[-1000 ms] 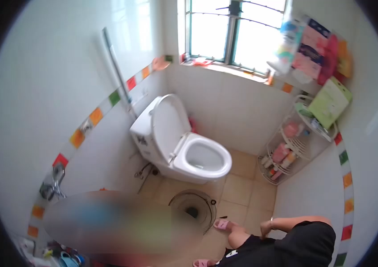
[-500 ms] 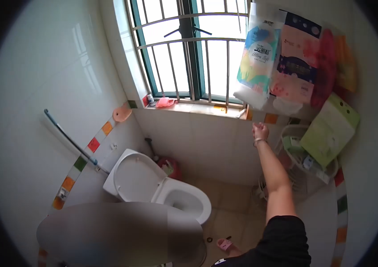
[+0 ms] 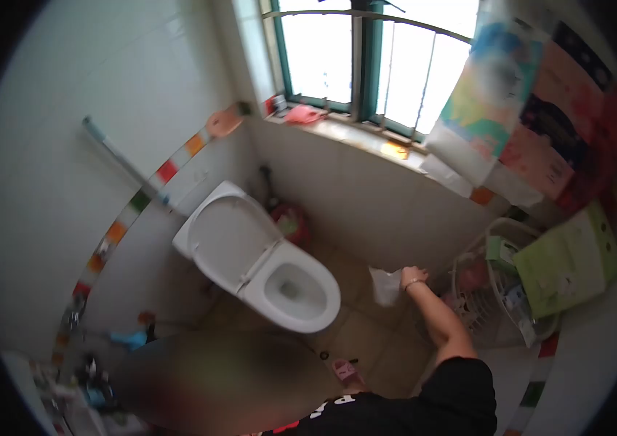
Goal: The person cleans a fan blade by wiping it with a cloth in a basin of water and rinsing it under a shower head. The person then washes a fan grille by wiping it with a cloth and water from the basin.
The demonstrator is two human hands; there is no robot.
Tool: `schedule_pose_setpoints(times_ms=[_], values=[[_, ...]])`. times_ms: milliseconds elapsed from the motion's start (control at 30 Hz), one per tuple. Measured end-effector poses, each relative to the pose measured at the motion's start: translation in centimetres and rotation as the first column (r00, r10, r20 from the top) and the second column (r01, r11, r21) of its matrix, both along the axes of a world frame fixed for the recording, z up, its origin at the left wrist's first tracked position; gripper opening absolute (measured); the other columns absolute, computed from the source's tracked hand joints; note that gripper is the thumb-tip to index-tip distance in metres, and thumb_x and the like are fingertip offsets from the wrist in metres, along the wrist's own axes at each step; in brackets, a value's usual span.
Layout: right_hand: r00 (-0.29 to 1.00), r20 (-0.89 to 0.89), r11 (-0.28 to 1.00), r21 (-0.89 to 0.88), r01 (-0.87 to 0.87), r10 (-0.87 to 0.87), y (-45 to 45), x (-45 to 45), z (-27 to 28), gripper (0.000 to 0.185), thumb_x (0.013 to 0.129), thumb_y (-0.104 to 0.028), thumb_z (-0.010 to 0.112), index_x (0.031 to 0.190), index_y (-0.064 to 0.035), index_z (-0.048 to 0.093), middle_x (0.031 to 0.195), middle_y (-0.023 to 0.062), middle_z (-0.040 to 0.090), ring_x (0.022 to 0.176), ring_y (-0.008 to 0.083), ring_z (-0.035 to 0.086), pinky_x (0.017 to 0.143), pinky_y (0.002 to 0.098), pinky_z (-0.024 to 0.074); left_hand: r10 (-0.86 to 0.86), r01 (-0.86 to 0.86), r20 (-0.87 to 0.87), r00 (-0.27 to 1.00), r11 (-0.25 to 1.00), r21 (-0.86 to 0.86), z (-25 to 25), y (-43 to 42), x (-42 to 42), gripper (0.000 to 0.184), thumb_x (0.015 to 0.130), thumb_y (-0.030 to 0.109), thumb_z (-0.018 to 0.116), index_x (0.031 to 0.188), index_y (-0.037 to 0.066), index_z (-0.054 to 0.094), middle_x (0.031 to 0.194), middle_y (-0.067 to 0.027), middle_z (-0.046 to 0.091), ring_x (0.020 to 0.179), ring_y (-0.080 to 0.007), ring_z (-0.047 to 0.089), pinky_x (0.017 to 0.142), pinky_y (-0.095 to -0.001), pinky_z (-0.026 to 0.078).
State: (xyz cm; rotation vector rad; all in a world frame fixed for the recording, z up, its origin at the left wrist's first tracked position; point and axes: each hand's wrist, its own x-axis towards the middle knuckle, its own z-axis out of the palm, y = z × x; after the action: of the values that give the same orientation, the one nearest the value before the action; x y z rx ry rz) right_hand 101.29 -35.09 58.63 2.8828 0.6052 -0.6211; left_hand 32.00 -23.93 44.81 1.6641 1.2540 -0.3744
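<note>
My right hand (image 3: pixel 414 275) is closed on a white tissue (image 3: pixel 385 286), which hangs from its fingers above the tiled floor. A bracelet circles that wrist. To the hand's left stands the white toilet (image 3: pixel 290 291), its lid raised and its bowl uncovered. Above and to the right, a blue-and-white tissue pack (image 3: pixel 489 91) and a pink tissue pack (image 3: pixel 563 120) hang beside the window. My left hand does not show; a blurred patch covers the lower left.
A corner rack (image 3: pixel 494 280) with a green box (image 3: pixel 570 261) stands at the right. A red bin (image 3: pixel 291 223) sits behind the toilet. A pole (image 3: pixel 123 160) leans on the left wall. Barred window (image 3: pixel 359 65) above; pink slipper (image 3: pixel 348 373) below.
My right hand has come down from beside the hanging packs and now holds a white tissue. The camera view has shifted, so the packs appear farther right.
</note>
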Motion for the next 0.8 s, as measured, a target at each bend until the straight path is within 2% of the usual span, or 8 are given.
schedule_pose_setpoints(times_ms=[100,233,367,467,567,633,700,800], values=[[0.803,-0.385,0.864,0.411,-0.292,0.455,3.6,-8.3,4.4,0.031,0.078,-0.02,0.068,0.102,-0.0005,0.063,0.1,0.0092,0.065,0.091,0.0215,0.062,0.083,0.0321,0.0473,0.167,-0.246,0.454,0.875,0.962,0.121,7.6,0.3,7.3,0.018,0.087,0.014,0.057,0.099,0.002,0.061,0.081,-0.0041,0.062,0.077,-0.0105,0.058,0.071,-0.0262,0.049],[0.056,-0.69,0.649,0.703,0.289,0.722,7.8,-23.1,13.2,0.028,0.082,-0.01,0.067,0.105,0.0016,0.059,0.092,0.0042,0.064,0.087,0.0091,0.059,0.078,0.0252,0.0476,0.412,-0.34,0.773,0.483,0.901,-0.267,25.0,3.0,17.9,0.053,0.085,0.003,0.059,0.134,0.007,0.039,0.111,-0.0064,0.056,0.104,-0.0147,0.053,0.093,-0.0271,0.042],[-0.071,-0.474,0.427,0.707,0.564,0.878,10.2,-34.6,23.1,0.026,0.083,-0.004,0.064,0.106,0.0002,0.053,0.096,0.0043,0.061,0.087,0.0118,0.057,0.081,0.0273,0.0465,0.274,-0.178,0.896,0.35,0.958,-0.223,33.2,2.9,13.8,0.053,0.081,-0.003,0.063,0.128,0.006,0.042,0.115,-0.0071,0.053,0.107,-0.0141,0.051,0.09,-0.0288,0.045],[-0.129,-0.505,0.475,0.65,0.593,0.853,10.4,-40.7,26.2,0.021,0.086,-0.005,0.058,0.107,-0.0001,0.053,0.099,0.0053,0.06,0.09,0.0115,0.058,0.079,0.0269,0.0475,0.063,-0.399,0.939,0.337,0.913,0.082,40.7,1.3,6.5,0.046,0.081,-0.001,0.063,0.123,0.004,0.046,0.115,-0.0076,0.053,0.108,-0.0137,0.05,0.085,-0.0262,0.045],[-0.285,-0.447,0.5,0.494,0.711,0.848,9.4,-45.6,31.8,0.016,0.089,-0.009,0.056,0.102,0.0007,0.058,0.098,0.0062,0.062,0.087,0.011,0.059,0.076,0.0258,0.049,-0.114,-0.7,0.914,0.389,0.608,0.373,47.7,-0.3,-3.3,0.032,0.085,-0.003,0.052,0.117,-0.003,0.048,0.116,-0.0132,0.054,0.104,-0.0169,0.052,0.089,-0.0292,0.041],[-0.328,-0.386,0.495,0.504,0.707,0.862,8.3,-48.0,33.9,0.016,0.088,-0.009,0.056,0.102,0.0007,0.058,0.098,0.0062,0.062,0.087,0.011,0.059,0.076,0.0258,0.049,-0.487,-0.708,0.738,0.468,0.294,0.643,52.7,-1.0,-8.8,0.029,0.088,0.01,0.045,0.109,-0.009,0.052,0.108,-0.023,0.056,0.103,-0.0321,0.053,0.094,-0.0474,0.039],[-0.326,-0.363,0.482,0.541,0.689,0.873,7.0,-49.5,34.8,0.016,0.088,-0.009,0.056,0.102,0.0007,0.058,0.098,0.0062,0.062,0.087,0.0111,0.059,0.076,0.0259,0.049,-0.502,-0.646,0.612,0.612,0.13,0.753,57.0,-3.6,-13.2,0.035,0.087,0.004,0.04,0.119,-0.006,0.048,0.116,-0.0244,0.052,0.113,-0.0343,0.048,0.105,-0.0464,0.027],[-0.274,-0.362,0.45,0.624,0.638,0.891,5.0,-50.1,34.8,0.016,0.088,-0.008,0.056,0.102,0.0007,0.058,0.098,0.0063,0.062,0.087,0.0112,0.059,0.076,0.0259,0.049,-0.436,-0.649,0.531,0.726,-0.181,0.739,58.4,-6.0,-15.7,0.031,0.087,0.013,0.044,0.101,-0.012,0.054,0.103,-0.0284,0.056,0.103,-0.0414,0.053,0.096,-0.0543,0.036]])
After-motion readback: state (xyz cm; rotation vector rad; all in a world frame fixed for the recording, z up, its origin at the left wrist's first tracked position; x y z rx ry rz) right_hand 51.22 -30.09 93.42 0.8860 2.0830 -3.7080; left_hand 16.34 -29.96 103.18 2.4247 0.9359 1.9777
